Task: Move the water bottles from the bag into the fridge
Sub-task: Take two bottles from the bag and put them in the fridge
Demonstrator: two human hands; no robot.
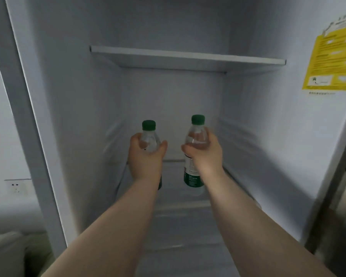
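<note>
Both arms reach into the open fridge point(72, 116). My left hand point(145, 158) grips a clear water bottle with a green cap point(149, 134) around its upper body; its lower part is hidden behind the hand. My right hand point(205, 154) holds a second water bottle point(195, 156), with a green cap and a green label, by its shoulder. Both bottles stand upright over the glass shelf point(174, 196) deep inside the fridge. Whether their bases touch it I cannot tell. The bag is out of sight.
A white upper shelf point(188, 55) spans the fridge above the bottles. A yellow sticker point(332, 60) is on the right inner wall. Left of the fridge is a wall with a socket point(17, 186).
</note>
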